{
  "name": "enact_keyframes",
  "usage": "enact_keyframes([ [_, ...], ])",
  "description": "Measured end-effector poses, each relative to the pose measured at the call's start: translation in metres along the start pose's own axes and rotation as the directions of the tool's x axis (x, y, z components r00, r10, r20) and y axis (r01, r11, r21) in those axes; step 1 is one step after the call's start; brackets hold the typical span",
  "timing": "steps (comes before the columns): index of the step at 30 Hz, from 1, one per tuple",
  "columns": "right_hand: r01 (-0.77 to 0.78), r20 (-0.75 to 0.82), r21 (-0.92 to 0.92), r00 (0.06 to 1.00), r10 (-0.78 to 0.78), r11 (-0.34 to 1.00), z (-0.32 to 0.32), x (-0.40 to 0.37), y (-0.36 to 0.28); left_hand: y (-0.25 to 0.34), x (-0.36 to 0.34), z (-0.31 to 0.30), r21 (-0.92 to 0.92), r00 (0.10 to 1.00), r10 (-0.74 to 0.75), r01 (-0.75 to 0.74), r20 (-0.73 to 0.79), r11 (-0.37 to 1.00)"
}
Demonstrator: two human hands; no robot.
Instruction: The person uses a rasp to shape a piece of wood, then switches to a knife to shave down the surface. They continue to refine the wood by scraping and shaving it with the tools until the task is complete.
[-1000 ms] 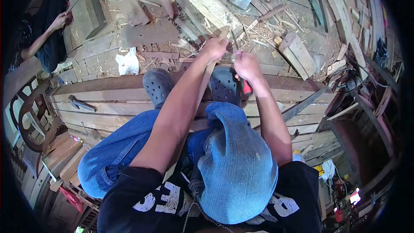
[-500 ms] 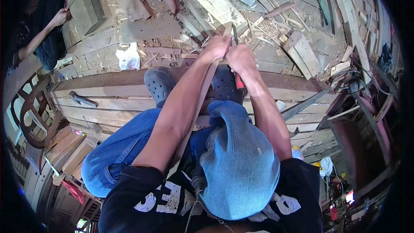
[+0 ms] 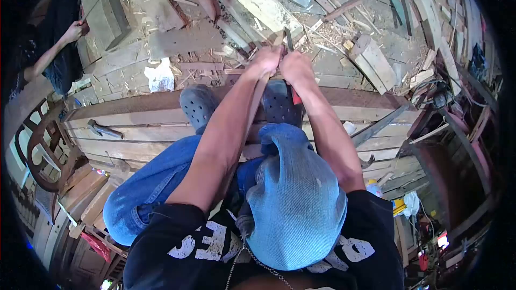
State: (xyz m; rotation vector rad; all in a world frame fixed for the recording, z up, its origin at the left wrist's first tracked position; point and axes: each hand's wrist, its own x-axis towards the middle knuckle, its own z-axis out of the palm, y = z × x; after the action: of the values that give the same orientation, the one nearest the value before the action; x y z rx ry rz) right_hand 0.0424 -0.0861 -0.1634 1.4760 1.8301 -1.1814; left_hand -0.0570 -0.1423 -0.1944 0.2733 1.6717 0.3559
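Note:
My left hand (image 3: 266, 60) is closed around a long thin wooden strip (image 3: 258, 92), which runs from near my chest out past my fingers. The strip's pale end (image 3: 279, 37) juts beyond the hand. Right beside it, my right hand (image 3: 296, 68) grips a red-handled tool (image 3: 296, 96) whose narrow dark blade (image 3: 289, 40) points away from me, alongside the strip's end. Most of the handle is hidden in the fist. Below the hands are my dark clogs (image 3: 279, 104), resting by a thick wooden beam (image 3: 134, 108).
Wood shavings and offcuts litter the floor ahead, with a pale board (image 3: 266, 6) and a wooden block (image 3: 372, 64). A hammer (image 3: 105, 129) lies at left, a saw blade (image 3: 380, 123) at right. Another person's hand (image 3: 73, 32) holds a thin rod at upper left.
Both hands have shifted slightly forward and left, still close together. Less of the red handle shows below my right fist. The view has tilted a little.

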Motion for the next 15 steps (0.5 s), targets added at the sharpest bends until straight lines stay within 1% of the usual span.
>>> enact_keyframes([
  [1,0.084,-0.105,0.003,0.991,-0.083,0.996,0.005,-0.003,0.006,-0.001,0.001,0.001,-0.040,0.999,-0.049,0.048,-0.007,0.998],
  [2,0.172,-0.208,-0.004,0.963,-0.169,0.985,0.010,-0.003,0.012,-0.002,0.002,0.000,-0.022,1.000,-0.014,0.014,-0.009,1.000],
  [3,0.180,-0.208,-0.006,0.962,-0.177,0.984,0.001,-0.013,0.008,-0.006,0.003,-0.001,-0.010,1.000,0.014,-0.014,-0.010,1.000],
  [5,-0.025,-0.050,0.248,0.998,0.039,0.968,-0.024,-0.037,-0.002,-0.009,0.004,-0.001,-0.025,1.000,0.024,-0.024,-0.016,0.999],
  [6,0.010,-0.106,0.255,0.994,0.018,0.967,-0.016,-0.031,0.013,-0.009,0.005,0.001,-0.036,0.999,0.034,-0.035,-0.013,0.999],
  [7,0.006,-0.104,0.250,0.994,0.020,0.968,-0.021,-0.035,0.015,0.000,-0.003,0.002,-0.041,0.999,0.032,-0.032,-0.009,0.999],
  [9,0.005,-0.150,0.265,0.988,0.036,0.964,-0.033,-0.046,0.016,0.017,-0.013,0.003,-0.089,0.998,0.019,-0.013,0.058,0.996],
  [10,-0.004,-0.122,0.262,0.992,0.037,0.965,-0.038,-0.047,0.018,0.015,-0.008,0.005,-0.166,0.997,0.040,-0.028,0.072,0.986],
  [11,0.003,-0.126,0.256,0.992,0.031,0.967,-0.039,-0.044,0.021,0.017,-0.008,0.006,-0.171,0.997,0.047,-0.034,0.067,0.985],
  [13,-0.040,-0.074,0.297,0.995,0.065,0.954,-0.032,-0.030,0.031,0.022,0.002,0.005,-0.042,1.000,0.011,-0.011,-0.005,0.999],
  [14,0.037,-0.145,0.223,0.989,-0.004,0.974,-0.021,-0.017,0.043,0.017,0.014,0.004,0.024,1.000,0.007,-0.007,-0.012,1.000],
  [15,0.040,-0.146,0.223,0.989,-0.007,0.974,-0.023,-0.014,0.039,0.019,0.016,0.002,0.024,1.000,0.008,-0.007,-0.015,1.000],
])
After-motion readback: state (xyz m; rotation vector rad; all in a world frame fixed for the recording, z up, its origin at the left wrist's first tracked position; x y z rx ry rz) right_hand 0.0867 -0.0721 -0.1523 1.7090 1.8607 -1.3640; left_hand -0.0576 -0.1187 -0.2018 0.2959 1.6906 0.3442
